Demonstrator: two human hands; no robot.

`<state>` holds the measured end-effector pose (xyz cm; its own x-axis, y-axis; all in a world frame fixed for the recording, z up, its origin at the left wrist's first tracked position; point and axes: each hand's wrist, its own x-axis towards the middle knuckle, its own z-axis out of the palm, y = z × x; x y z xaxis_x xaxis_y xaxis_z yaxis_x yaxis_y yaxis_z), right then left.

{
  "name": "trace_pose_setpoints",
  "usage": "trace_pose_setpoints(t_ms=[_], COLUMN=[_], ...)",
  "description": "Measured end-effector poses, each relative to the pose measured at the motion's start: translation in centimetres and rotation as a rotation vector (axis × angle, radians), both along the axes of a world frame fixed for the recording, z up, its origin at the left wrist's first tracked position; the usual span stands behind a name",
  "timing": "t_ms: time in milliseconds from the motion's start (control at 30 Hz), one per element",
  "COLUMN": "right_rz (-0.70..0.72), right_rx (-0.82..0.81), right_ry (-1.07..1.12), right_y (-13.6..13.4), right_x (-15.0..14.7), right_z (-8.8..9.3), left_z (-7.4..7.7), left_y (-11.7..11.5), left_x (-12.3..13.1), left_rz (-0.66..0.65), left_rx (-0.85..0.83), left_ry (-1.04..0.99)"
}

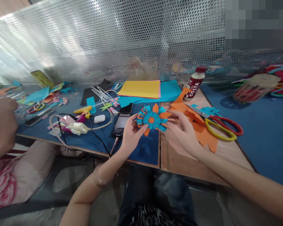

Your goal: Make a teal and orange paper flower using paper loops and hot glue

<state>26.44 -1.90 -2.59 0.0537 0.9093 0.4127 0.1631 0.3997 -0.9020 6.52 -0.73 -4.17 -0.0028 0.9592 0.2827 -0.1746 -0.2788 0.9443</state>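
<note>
Between my two hands is a blue and orange paper flower (152,120), its layered petals around an orange centre facing up at me. My left hand (132,131) grips its left edge, the thumb lying over a lower blue petal. On the other side my right hand (182,128) pinches the petals at the right edge. The flower is held above the table's front part. Just behind my left hand lies a phone (119,124) with its screen lit. Orange paper scraps (206,136) and scissors with red and yellow handles (220,127) are to the right of my right hand.
Yellow paper (140,88) and blue sheets (171,91) lie at the back, near a Costa bottle (195,83). A yellow glue gun (83,110), cables and a power strip (74,125) are left. A jar (256,89) stands right. Another person's arm (2,125) is far left.
</note>
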Motion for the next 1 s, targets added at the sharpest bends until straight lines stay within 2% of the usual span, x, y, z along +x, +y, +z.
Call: trace_pose_setpoints(t_ms=[133, 233, 733, 1000], right_rz=[0.147, 0.206, 0.126, 0.198], right_rx=[-0.255, -0.36, -0.265, -0.4], right_ry=[0.205, 0.239, 0.265, 0.317], right_y=[0.2, 0.4, 0.1, 0.6], right_x=[-0.4, -0.8, -0.8, -0.8], right_z=[0.6, 0.8, 1.1, 1.0], left_z=[-0.2, -0.2, -0.3, -0.4], left_y=[0.1, -0.1, -0.6, -0.3], left_x=[-0.1, 0.0, 0.2, 0.0], left_rz=[-0.055, -0.094, -0.096, -0.117], left_rx=[0.003, 0.015, 0.046, 0.015], left_ry=[-0.008, 0.01, 0.092, 0.039])
